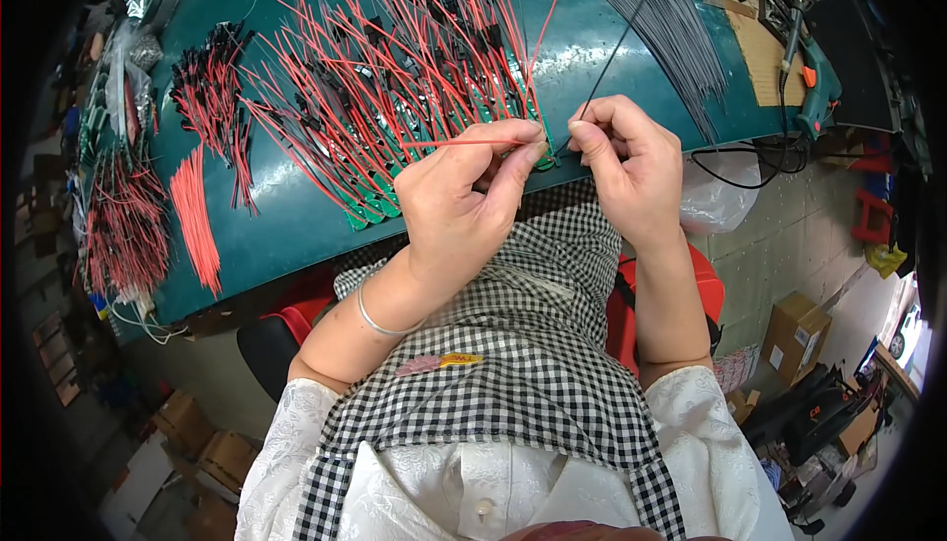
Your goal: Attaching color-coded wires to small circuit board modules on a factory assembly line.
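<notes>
On the table [271,237], many boards [370,208] appear wired; grey wires [666,33] and red wires [195,223] lie loose, seemingly left to fit. The left hand [459,191] pinches a red strand [424,144], the right hand [636,171] a dark strand [613,58], near the table's edge; whether they join cannot be told.

Table [271,245]: bright green, with white shiny spots where light bounces off.
Left hand [462,186] and right hand [634,174]: well lit and clear (much clearer than the corners).
Boxes [182,423] at the lower left: dim, hard to see.
Opening [913,336] at the far right: very bright, almost white.
Picture edges: bent like a bowl, then all black.
</notes>
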A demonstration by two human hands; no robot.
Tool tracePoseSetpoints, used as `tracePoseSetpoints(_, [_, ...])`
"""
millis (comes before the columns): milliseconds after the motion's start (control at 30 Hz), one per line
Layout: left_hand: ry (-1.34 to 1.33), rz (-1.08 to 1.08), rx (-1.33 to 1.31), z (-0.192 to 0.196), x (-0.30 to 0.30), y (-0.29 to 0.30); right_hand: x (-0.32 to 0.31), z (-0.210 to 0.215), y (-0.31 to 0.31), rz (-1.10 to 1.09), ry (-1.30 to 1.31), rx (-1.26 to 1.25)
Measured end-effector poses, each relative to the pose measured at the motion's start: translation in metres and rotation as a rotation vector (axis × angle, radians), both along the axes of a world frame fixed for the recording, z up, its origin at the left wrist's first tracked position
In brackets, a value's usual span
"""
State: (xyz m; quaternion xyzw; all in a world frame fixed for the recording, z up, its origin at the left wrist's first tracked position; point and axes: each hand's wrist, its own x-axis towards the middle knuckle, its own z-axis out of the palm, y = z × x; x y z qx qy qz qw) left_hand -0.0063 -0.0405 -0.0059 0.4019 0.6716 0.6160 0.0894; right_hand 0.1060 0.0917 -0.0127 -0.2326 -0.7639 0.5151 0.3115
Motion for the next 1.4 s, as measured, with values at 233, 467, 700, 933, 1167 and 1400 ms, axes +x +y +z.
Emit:
tracePoseSetpoints(233, [0.042, -0.006, 0.007, 0.0004, -0.0001, 0.0012, 0.0002, -0.0029, 0.0016, 0.013, -0.028, 0.047])
tracePoseSetpoints(467, [0.108, -0.057, -0.013, -0.0012, -0.0034, -0.0025, -0.0002, -0.0027, 0.0016, 0.004, -0.020, 0.029])
tracePoseSetpoints(700, [0.167, -0.011, -0.043, 0.0027, -0.0041, -0.0022, -0.0005, -0.0039, 0.0027, -0.004, -0.019, 0.019])
tracePoseSetpoints(933, [0.215, 0.005, -0.046, 0.0042, -0.0053, -0.0018, 0.0000, -0.0061, 0.0035, -0.002, -0.021, 0.019])
tracePoseSetpoints(1167, [0.220, 0.007, -0.027, 0.0030, -0.0060, -0.0026, 0.0003, -0.0057, 0.0035, -0.002, -0.023, 0.013])
tracePoseSetpoints(1400, [0.275, -0.019, -0.028, 0.0017, -0.0085, -0.0051, -0.0004, -0.0066, 0.0030, -0.004, -0.012, 0.012])
